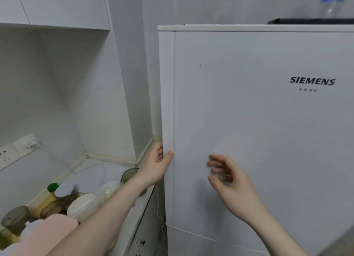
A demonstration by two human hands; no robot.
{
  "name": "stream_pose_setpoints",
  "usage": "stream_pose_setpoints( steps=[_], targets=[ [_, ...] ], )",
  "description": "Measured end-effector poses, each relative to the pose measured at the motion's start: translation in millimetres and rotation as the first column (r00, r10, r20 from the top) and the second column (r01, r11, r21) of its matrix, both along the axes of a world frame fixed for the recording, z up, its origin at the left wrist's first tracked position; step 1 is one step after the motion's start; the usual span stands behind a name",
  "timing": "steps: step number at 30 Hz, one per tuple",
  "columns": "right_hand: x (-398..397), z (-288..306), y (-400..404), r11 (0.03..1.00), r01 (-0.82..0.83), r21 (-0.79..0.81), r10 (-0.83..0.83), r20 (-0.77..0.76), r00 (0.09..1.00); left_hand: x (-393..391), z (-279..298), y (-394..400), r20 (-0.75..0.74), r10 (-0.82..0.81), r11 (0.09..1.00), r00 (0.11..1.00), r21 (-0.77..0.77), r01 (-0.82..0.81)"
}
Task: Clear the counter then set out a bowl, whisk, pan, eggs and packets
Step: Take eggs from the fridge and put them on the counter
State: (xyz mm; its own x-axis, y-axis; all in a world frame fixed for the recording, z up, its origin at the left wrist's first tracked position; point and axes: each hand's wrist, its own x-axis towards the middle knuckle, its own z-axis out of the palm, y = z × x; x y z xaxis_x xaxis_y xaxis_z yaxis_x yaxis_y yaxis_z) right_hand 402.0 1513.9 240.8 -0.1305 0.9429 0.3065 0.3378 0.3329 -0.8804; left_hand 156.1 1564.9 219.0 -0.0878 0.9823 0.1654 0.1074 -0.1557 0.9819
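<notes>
Our left hand (pixel 157 164) grips the left edge of the fridge door (pixel 258 121), fingers curled behind the edge and thumb pressed on the front face. Our right hand (pixel 228 177) hovers just in front of the door panel, fingers loosely spread and holding nothing; slightly blurred.

Door appears shut or barely cracked; no interior visible. Judgement: we are opening the fridge, probably for the eggs, which are not in view. The bowl, whisk, pan and packets cannot be identified either.

Left of the fridge, the counter (pixel 92 171) carries clutter at its near end: a green-capped bottle (pixel 51 190), a white round container (pixel 84 206), a jar with a grey lid (pixel 14 216), a pink cloth (pixel 49 231). The far corner looks bare. A thin white cable (pixel 161 213) hangs between counter and fridge.

To do the step well: pull steadily from the edge, elbow clear of the counter items, and watch that the cable does not snag.
</notes>
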Motion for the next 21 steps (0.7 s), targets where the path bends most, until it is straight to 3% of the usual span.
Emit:
stream_pose_setpoints(
  steps=[9,17,21],
  targets=[
    [-20.6,-17.4,-80.0,0.987,0.16,0.02,-0.16,0.026,0.987,-13.1,-8.5,-67.8,-0.056,-0.069,0.996,0.996,0.052,0.071],
    [-30.6,-44.9,-168.4,0.98,0.193,-0.058,-0.185,0.119,0.976,-15.1,-9.2,-144.7,-0.08,-0.194,0.976,0.978,0.084,0.2],
    [-36.6,-56.3,-219.8,0.973,0.178,-0.145,-0.143,0.226,0.964,-21.8,-13.2,-180.6,-0.167,-0.297,0.946,0.94,0.078,0.313]
  ],
)
